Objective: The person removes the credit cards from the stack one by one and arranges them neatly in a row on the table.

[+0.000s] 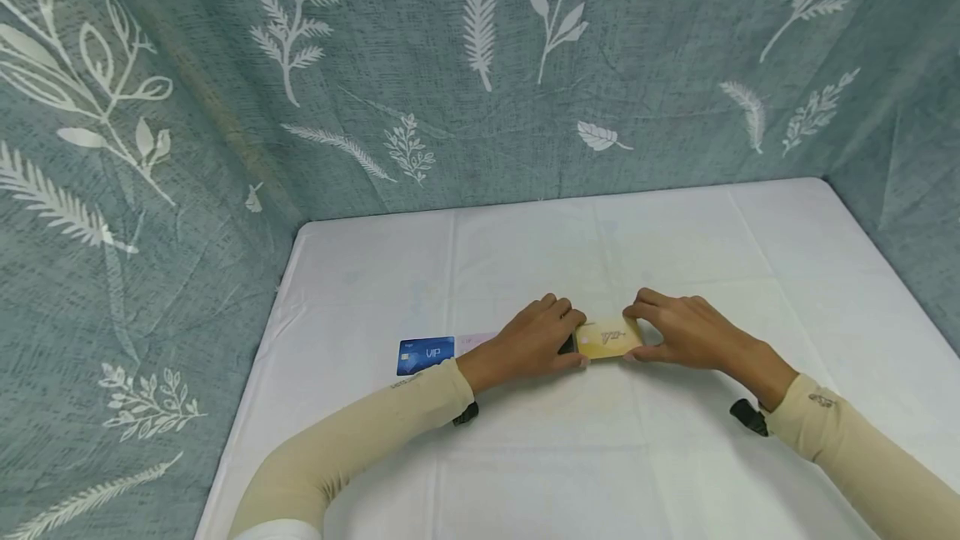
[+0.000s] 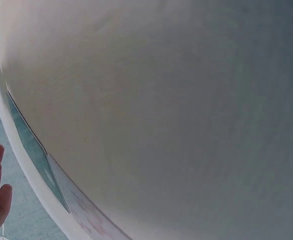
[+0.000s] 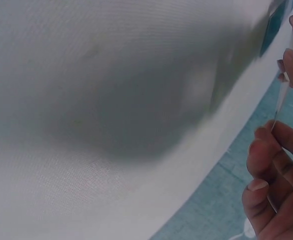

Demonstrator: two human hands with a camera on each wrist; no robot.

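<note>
Both hands hold a yellow card (image 1: 609, 340) between them. The left hand (image 1: 536, 338) pinches its left end with thumb and fingertips. At the opposite end, the right hand (image 1: 686, 332) grips the edge between thumb and curled fingers. The right wrist view shows this card (image 3: 282, 95) nearly edge-on, raised above the table with fingers of both hands on it. Under the left hand lies a dark, glossy card (image 1: 567, 346), partly covered. Beside it is a pale pink card (image 1: 471, 342), and a blue VIP card (image 1: 426, 355) lies at the row's left end.
A white cloth covers the table (image 1: 525, 473). Grey-green curtains (image 1: 420, 40) with white leaf prints hang behind it and along both sides. A dark strapped device (image 1: 748, 417) sits under the right wrist, and another (image 1: 466, 414) under the left.
</note>
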